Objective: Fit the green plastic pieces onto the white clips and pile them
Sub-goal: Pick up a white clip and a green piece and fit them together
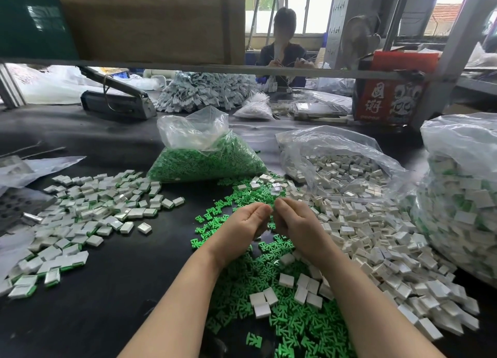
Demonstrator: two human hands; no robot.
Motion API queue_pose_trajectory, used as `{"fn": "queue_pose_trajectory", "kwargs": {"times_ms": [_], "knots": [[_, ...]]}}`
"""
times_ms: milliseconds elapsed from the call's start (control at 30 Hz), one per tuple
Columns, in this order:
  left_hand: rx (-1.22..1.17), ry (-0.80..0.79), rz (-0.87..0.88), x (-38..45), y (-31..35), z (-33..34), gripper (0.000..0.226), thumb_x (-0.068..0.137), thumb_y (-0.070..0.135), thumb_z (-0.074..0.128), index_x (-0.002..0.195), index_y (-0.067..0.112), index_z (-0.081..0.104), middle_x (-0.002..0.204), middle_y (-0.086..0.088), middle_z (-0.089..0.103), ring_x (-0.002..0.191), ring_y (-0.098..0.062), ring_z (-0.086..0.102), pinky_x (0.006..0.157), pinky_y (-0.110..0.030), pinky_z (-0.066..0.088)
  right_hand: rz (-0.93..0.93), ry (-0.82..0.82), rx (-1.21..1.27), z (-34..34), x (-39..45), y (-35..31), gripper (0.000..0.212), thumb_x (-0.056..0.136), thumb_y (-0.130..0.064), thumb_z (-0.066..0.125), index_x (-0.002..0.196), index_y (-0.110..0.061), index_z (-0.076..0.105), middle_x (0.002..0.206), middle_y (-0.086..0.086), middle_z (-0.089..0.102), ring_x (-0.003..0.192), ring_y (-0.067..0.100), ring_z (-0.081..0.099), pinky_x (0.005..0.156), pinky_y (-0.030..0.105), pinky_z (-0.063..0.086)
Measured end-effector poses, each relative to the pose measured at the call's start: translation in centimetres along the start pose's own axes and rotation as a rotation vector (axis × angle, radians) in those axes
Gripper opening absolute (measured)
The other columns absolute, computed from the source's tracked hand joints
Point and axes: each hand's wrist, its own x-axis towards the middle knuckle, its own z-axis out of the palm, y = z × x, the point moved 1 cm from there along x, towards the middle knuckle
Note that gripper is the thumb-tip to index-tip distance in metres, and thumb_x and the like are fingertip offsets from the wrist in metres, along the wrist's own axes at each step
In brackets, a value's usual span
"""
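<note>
My left hand and my right hand meet fingertip to fingertip above the table's middle. Both have curled fingers, and whatever lies between them is hidden. Loose green plastic pieces spread under and in front of my forearms. Loose white clips form a wide heap to the right of my right hand. A pile of white clips with green pieces fitted lies to the left. Behind it stands an open clear bag of green pieces.
An open bag of white clips lies at back right, and a large full bag stands at the far right. A metal shelf rail crosses overhead. A person sits across the table. A red box stands at back right.
</note>
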Motion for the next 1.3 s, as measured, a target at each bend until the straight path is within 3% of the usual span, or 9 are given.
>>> {"fn": "queue_pose_trajectory", "kwargs": {"times_ms": [167, 300, 533, 633, 800, 933, 1033, 1300], "knots": [[0.055, -0.015, -0.014, -0.2, 0.4, 0.0, 0.026, 0.106, 0.022, 0.039, 0.084, 0.012, 0.047, 0.061, 0.014, 0.040, 0.054, -0.002, 0.034, 0.052, -0.015, 0.032, -0.023, 0.004, -0.098, -0.2, 0.1, -0.2, 0.042, 0.104, -0.015, 0.041, 0.062, -0.016, 0.041, 0.057, 0.001, 0.038, 0.055, 0.016, 0.033, 0.058, 0.039, 0.029], [0.087, -0.050, -0.025, -0.3, 0.6, -0.1, 0.028, 0.107, 0.019, 0.037, 0.079, 0.015, 0.044, 0.060, 0.015, 0.038, 0.054, -0.003, 0.032, 0.052, -0.016, 0.031, -0.011, -0.046, -0.180, -0.4, 0.1, -0.4, 0.041, 0.103, -0.015, 0.044, 0.061, -0.015, 0.042, 0.055, -0.002, 0.038, 0.052, 0.012, 0.032, 0.058, 0.035, 0.028], [-0.035, -0.109, -0.047, -0.3, 0.8, -0.4, 0.031, 0.107, 0.019, 0.036, 0.076, 0.017, 0.041, 0.060, 0.012, 0.035, 0.053, -0.004, 0.031, 0.050, -0.013, 0.031, 0.044, -0.064, 0.029, -0.6, -0.1, -0.8, 0.042, 0.102, -0.010, 0.043, 0.060, -0.015, 0.040, 0.052, -0.004, 0.033, 0.047, 0.008, 0.028, 0.048, 0.023, 0.024], [-0.030, -0.117, -0.060, -0.3, 0.6, -0.5, 0.033, 0.106, 0.021, 0.037, 0.073, 0.018, 0.041, 0.059, 0.013, 0.036, 0.052, -0.004, 0.032, 0.050, -0.011, 0.032, 0.017, 0.019, -0.028, -0.4, 0.1, -0.8, 0.044, 0.101, -0.009, 0.043, 0.058, -0.015, 0.041, 0.052, -0.001, 0.034, 0.047, 0.010, 0.028, 0.047, 0.023, 0.025], [-0.027, -0.061, -0.075, -0.7, 0.2, -1.5, 0.037, 0.106, 0.024, 0.037, 0.069, 0.019, 0.040, 0.058, 0.011, 0.038, 0.052, -0.006, 0.032, 0.049, -0.013, 0.033, 0.083, 0.275, 0.175, -3.0, 0.1, -0.4, 0.042, 0.104, -0.011, 0.037, 0.061, -0.014, 0.040, 0.053, 0.000, 0.035, 0.047, 0.012, 0.029, 0.046, 0.027, 0.025], [-0.070, -0.091, -0.064, -0.4, 0.5, -0.4, 0.033, 0.106, 0.026, 0.039, 0.073, 0.018, 0.041, 0.061, 0.009, 0.038, 0.053, -0.005, 0.032, 0.049, -0.014, 0.033, 0.042, 0.133, 0.143, -1.4, 0.1, -0.8, 0.042, 0.103, -0.012, 0.039, 0.062, -0.015, 0.039, 0.051, -0.005, 0.035, 0.045, 0.008, 0.029, 0.042, 0.019, 0.026], [-0.080, -0.079, -0.069, -0.5, 0.5, -0.2, 0.030, 0.106, 0.024, 0.038, 0.078, 0.016, 0.042, 0.062, 0.009, 0.037, 0.054, -0.006, 0.031, 0.050, -0.016, 0.032, 0.016, 0.040, 0.096, -0.4, 0.2, -1.0, 0.043, 0.103, -0.012, 0.042, 0.060, -0.015, 0.038, 0.052, -0.003, 0.033, 0.044, 0.008, 0.027, 0.044, 0.024, 0.023], [-0.111, -0.071, -0.046, -0.5, 0.6, -0.5, 0.034, 0.105, 0.028, 0.041, 0.072, 0.023, 0.046, 0.063, 0.010, 0.037, 0.055, -0.006, 0.030, 0.050, -0.015, 0.031, -0.003, 0.019, -0.012, -0.3, 0.1, -0.8, 0.043, 0.103, -0.013, 0.044, 0.060, -0.016, 0.041, 0.051, -0.007, 0.036, 0.047, 0.008, 0.030, 0.050, 0.028, 0.026]]}}
